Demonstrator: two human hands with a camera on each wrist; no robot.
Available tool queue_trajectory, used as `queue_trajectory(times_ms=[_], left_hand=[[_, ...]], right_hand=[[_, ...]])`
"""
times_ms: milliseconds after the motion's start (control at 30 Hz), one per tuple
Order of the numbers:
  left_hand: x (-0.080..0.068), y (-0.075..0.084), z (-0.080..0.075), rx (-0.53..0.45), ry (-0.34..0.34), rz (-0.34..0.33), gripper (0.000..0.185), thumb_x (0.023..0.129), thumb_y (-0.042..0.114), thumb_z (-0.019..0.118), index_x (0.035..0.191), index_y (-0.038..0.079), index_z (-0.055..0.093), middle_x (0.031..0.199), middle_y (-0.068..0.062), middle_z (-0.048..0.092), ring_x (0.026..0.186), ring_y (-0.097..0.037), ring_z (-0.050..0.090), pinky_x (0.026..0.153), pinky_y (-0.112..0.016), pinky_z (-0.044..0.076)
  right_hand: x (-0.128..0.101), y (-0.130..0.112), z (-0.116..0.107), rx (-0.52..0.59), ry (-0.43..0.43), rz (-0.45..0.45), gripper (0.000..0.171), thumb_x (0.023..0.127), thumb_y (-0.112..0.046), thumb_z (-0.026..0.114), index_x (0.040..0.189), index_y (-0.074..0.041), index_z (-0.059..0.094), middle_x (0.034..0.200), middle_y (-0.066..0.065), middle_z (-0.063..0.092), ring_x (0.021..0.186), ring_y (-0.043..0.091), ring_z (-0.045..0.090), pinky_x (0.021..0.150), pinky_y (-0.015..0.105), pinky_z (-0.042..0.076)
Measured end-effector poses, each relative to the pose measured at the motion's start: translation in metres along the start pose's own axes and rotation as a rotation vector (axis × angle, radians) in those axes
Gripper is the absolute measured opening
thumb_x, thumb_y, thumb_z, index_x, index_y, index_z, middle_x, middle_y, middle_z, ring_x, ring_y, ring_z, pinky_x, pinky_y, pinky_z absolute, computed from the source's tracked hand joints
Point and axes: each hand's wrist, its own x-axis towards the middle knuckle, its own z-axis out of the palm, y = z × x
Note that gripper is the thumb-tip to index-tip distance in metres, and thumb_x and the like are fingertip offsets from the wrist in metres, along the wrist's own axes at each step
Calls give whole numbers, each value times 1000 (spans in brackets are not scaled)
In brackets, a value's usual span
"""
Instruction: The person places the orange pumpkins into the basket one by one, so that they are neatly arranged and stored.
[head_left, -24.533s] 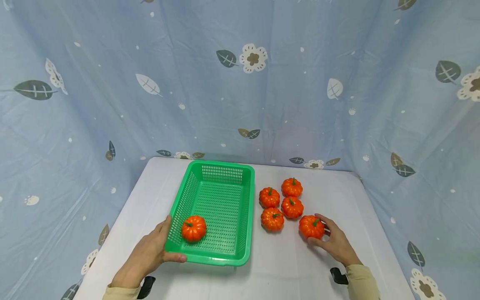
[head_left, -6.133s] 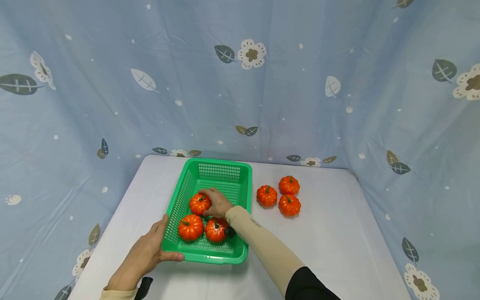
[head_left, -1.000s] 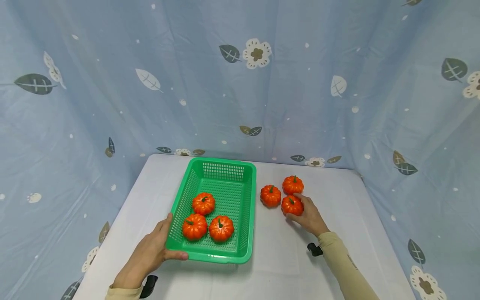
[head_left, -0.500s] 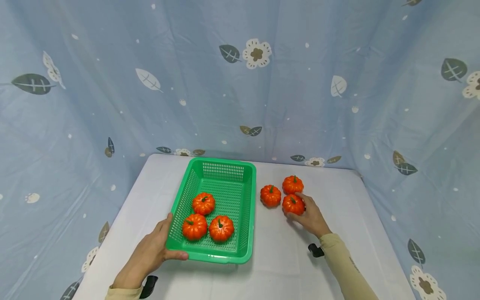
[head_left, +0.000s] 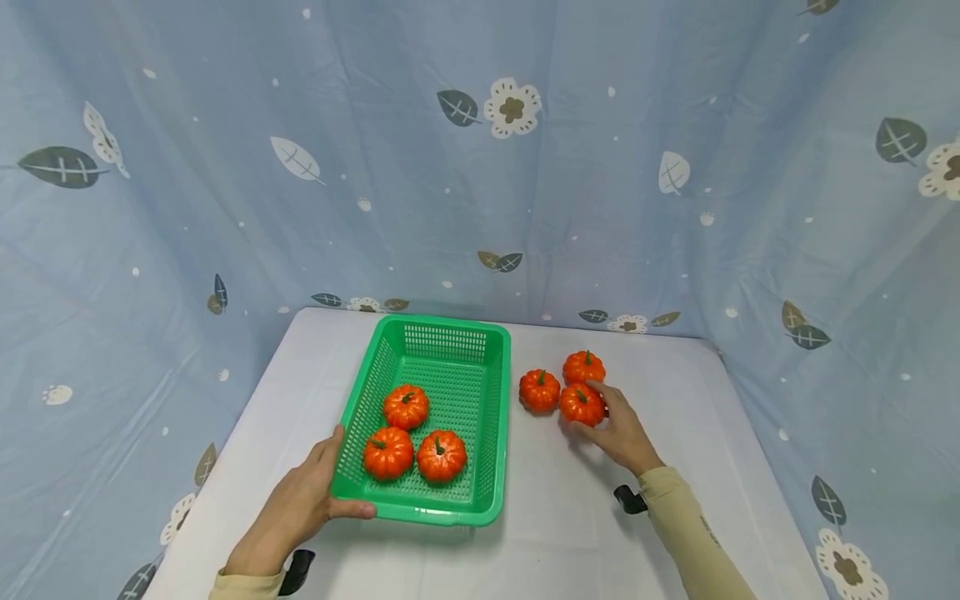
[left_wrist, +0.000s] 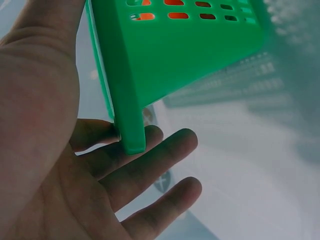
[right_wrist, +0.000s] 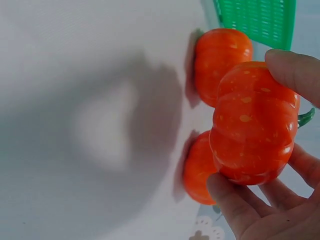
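My right hand grips a small orange pumpkin with a green stem, thumb on one side and fingers on the other. In the right wrist view this held pumpkin hangs above the white surface, its shadow apart from it. Two more pumpkins stand close by, one at the left and one behind. My left hand rests at the near left corner of a green plastic basket, thumb along the front rim. Its fingers extend fairly straight past the rim in the left wrist view.
Inside the basket sit three pumpkins: one behind, one at front left and one at front right. A white table carries everything. Blue patterned curtain hangs around its back and sides.
Over the last second my right hand has raised the pumpkin slightly from its spot. Since the earliest frame, two more pumpkins have come into the basket. The left hand has stayed at the corner.
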Motion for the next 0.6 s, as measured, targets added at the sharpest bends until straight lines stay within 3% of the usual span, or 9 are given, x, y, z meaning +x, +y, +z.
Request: queue_trajectory(times_ms=[367, 600], left_hand=[[1, -2, 1, 0, 0, 9, 141, 61, 73, 79, 159, -6, 15, 150, -34, 39, 117, -52, 57, 95, -61, 49], [0, -1, 1, -12, -9, -5, 141, 61, 73, 79, 160, -5, 14, 152, -33, 37, 117, -53, 57, 96, -61, 48]], right_hand=[[-3, -14, -2, 11, -6, -39, 82, 84, -22, 86, 151, -10, 41, 147, 21, 44, 129, 39, 49, 101, 56, 48], [-3, -24, 3, 45, 3, -124, 80, 84, -30, 86, 150, -12, 44, 149, 12, 45, 128, 32, 51, 99, 51, 50]])
